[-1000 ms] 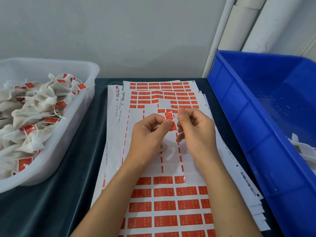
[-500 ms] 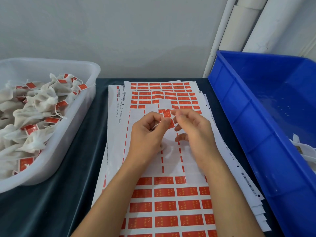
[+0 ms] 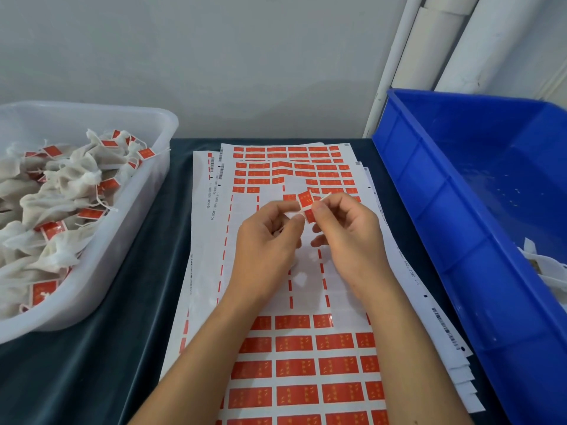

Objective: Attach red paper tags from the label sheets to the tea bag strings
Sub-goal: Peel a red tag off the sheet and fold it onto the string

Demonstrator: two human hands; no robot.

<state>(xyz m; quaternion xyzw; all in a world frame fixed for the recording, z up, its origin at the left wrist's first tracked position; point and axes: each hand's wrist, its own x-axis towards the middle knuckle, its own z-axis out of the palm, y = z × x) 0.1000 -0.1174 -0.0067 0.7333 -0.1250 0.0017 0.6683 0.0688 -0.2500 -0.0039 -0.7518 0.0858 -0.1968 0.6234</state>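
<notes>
Red paper with faint gold marks, the tag (image 3: 305, 200) is folded, pinched between the fingertips of my right hand (image 3: 346, 237) and my left hand (image 3: 267, 240), above the label sheets (image 3: 306, 363). Its long axis runs up and away from me, leaning slightly left. A thin white string (image 3: 325, 197) pokes out to the right beyond my right thumb (I cannot trace the rest). My left fingers curl over something pale; the tea bag itself is hidden. Left sits a white tub (image 3: 129, 228) of tagged bags, right a blue bin (image 3: 429, 210).
</notes>
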